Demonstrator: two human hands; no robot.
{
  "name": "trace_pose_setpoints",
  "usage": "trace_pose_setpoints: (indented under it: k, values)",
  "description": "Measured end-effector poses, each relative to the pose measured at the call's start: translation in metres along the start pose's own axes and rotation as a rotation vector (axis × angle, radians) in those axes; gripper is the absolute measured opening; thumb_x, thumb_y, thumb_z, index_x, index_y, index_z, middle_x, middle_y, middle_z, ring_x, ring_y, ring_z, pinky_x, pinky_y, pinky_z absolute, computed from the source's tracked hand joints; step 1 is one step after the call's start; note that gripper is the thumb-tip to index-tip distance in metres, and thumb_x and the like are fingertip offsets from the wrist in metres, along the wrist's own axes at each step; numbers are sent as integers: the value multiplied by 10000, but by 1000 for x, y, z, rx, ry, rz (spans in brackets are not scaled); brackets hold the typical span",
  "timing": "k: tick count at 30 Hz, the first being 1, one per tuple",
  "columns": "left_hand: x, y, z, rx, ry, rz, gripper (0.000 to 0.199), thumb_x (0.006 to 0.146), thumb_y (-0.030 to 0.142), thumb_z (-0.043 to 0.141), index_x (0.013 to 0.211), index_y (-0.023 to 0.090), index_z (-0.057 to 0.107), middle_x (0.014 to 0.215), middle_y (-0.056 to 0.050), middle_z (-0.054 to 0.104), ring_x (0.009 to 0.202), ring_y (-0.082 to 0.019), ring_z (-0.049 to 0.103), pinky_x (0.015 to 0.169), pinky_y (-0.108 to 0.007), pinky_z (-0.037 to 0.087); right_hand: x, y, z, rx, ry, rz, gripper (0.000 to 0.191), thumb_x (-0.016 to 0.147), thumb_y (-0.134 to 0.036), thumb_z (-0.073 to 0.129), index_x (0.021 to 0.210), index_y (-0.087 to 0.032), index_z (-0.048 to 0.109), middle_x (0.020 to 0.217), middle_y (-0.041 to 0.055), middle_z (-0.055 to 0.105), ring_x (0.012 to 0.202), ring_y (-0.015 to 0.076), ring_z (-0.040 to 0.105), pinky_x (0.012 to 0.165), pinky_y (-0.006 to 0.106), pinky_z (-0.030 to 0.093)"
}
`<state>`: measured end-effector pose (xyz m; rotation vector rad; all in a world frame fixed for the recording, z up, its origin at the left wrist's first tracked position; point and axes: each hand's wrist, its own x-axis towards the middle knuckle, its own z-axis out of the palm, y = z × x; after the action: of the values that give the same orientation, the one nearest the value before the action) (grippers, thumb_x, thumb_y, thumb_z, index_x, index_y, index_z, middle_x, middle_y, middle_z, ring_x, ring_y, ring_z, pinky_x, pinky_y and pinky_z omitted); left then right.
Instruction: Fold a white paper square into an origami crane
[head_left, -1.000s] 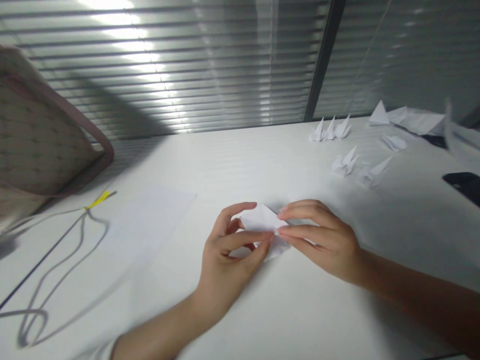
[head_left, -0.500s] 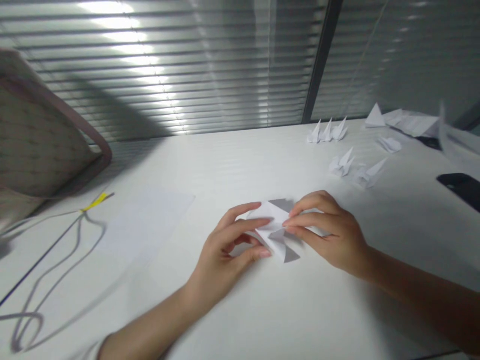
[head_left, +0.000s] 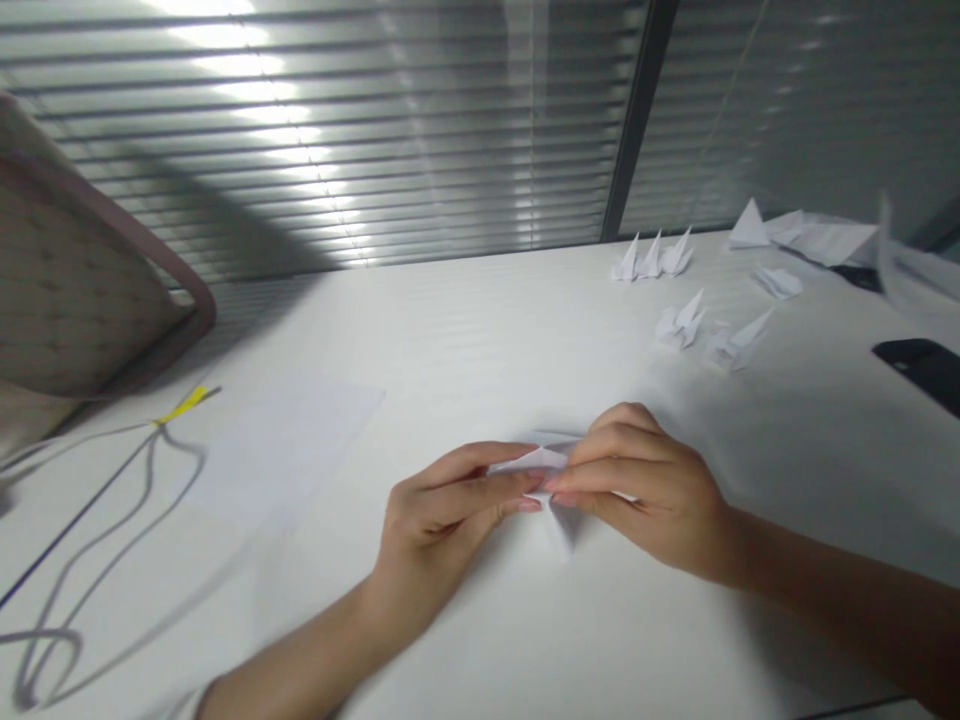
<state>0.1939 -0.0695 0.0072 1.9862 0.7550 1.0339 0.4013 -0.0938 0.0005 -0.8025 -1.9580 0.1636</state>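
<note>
A folded piece of white paper (head_left: 541,459) is between my two hands, just above the white table. My left hand (head_left: 454,510) pinches its left side, thumb below and fingers on top. From the right, my right hand (head_left: 649,490) grips the paper with its thumb and fingertips, which nearly meet those of the left. One pointed flap hangs out below the fingertips, and another edge shows behind them. My fingers cover much of the paper, so its exact folded shape is hidden.
Several folded paper cranes (head_left: 651,258) stand at the back right. Beyond them lie folded papers (head_left: 821,238) and a dark phone (head_left: 919,365). A flat paper sheet (head_left: 289,455) and cables (head_left: 154,500) with a yellow tie lie left, near a bag (head_left: 82,270). Window blinds (head_left: 420,130) rise behind.
Both hands have come closer together and a little nearer to me. The paper has been squeezed into a narrower shape, with the fingers covering more of it.
</note>
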Motion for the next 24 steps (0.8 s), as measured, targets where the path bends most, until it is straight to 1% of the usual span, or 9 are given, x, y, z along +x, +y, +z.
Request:
trace_pose_setpoints:
  k: [5, 7, 9, 14, 18, 22, 24]
  values:
    - [5, 2, -3, 246, 52, 138, 248, 813, 196, 684, 976, 375, 735, 1018, -14, 691, 818, -193, 556, 697, -322, 468, 2, -1, -2, 14, -11, 2, 94, 846, -132, 632, 873, -206, 683, 780, 21, 679, 744, 150, 584, 711, 316, 465]
    - [6, 4, -4, 309, 73, 162, 200, 815, 225, 687, 932, 377, 746, 1031, -9, 686, 894, -217, 528, 775, -354, 441, 4, -1, -2, 59, -25, 24, 90, 855, -143, 623, 876, -207, 682, 768, 15, 671, 736, 144, 587, 700, 311, 464]
    - [6, 6, -4, 331, 69, 166, 175, 824, 231, 681, 909, 367, 750, 1065, -4, 678, 957, -229, 510, 839, -378, 410, 5, -2, -1, 110, -24, 60, 82, 856, -152, 624, 866, -209, 683, 758, 7, 666, 724, 136, 590, 694, 305, 464]
    - [4, 11, -4, 299, 4, 131, 171, 832, 199, 673, 905, 334, 749, 1129, 13, 660, 992, -213, 484, 868, -358, 380, 6, -5, 1, 223, -7, 127, 68, 837, -125, 642, 832, -183, 676, 743, 5, 662, 704, 124, 591, 691, 295, 469]
    - [5, 13, -5, 240, -30, 73, 118, 836, 218, 670, 806, 303, 747, 1086, 11, 663, 996, -211, 497, 903, -365, 368, 5, -7, 0, 251, -22, 138, 72, 832, -113, 643, 821, -179, 670, 742, 9, 657, 719, 128, 587, 694, 296, 473]
    - [6, 13, -4, 160, -34, 11, 105, 838, 251, 667, 782, 294, 744, 1046, -4, 660, 999, -215, 521, 910, -380, 387, 6, -9, -1, 282, -26, 153, 63, 812, -97, 662, 811, -159, 672, 735, 12, 647, 732, 123, 582, 703, 280, 475]
    - [6, 12, -4, 135, -26, -3, 99, 831, 247, 674, 776, 291, 744, 1038, -10, 658, 1005, -214, 533, 915, -384, 398, 6, -10, -1, 306, -25, 183, 61, 806, -89, 666, 812, -149, 674, 739, 14, 642, 740, 116, 584, 704, 262, 479]
